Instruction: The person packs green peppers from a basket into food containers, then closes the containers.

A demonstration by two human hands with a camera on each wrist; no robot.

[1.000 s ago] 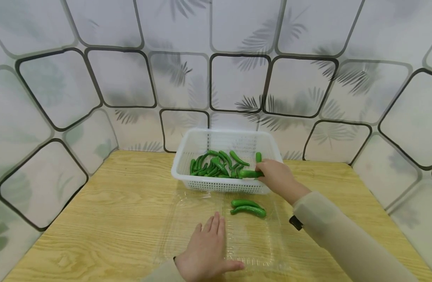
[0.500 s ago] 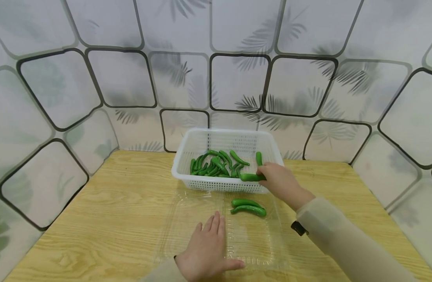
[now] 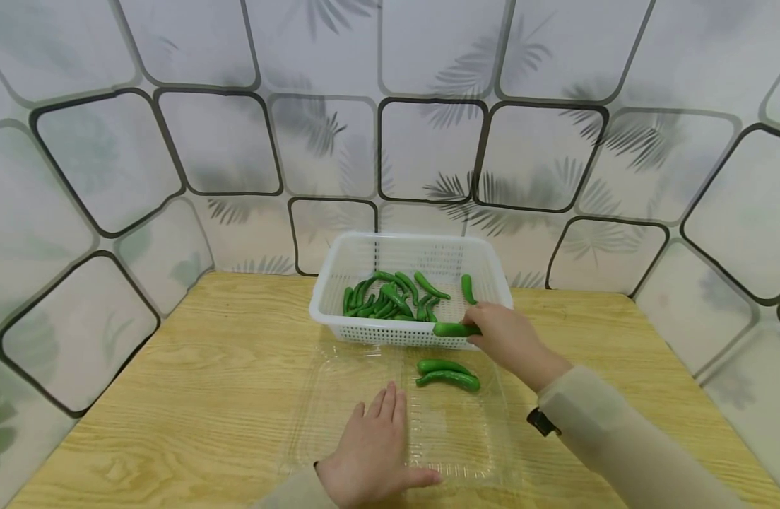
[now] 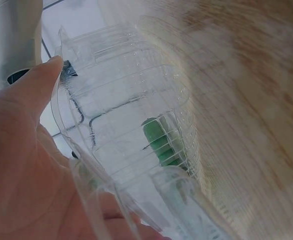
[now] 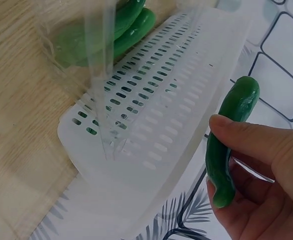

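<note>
My right hand pinches a green chili pepper between thumb and fingers, at the front rim of a white plastic basket. In the right wrist view that curved pepper is plain, gripped around its middle. More green peppers lie heaped inside the basket, mostly toward its left. Nearer to me is a clear plastic container, with two green peppers side by side in its far right part. My left hand rests on the container, fingers straight and thumb spread; its thumb touches the plastic edge.
A wood-grain table carries everything. Behind it and at both sides rise pale walls with dark rounded outlines and leaf prints. One pepper leans apart at the basket's right end.
My right hand has moved down and slightly toward me, carrying the pepper from inside the basket to its front rim. The left hand stays still.
</note>
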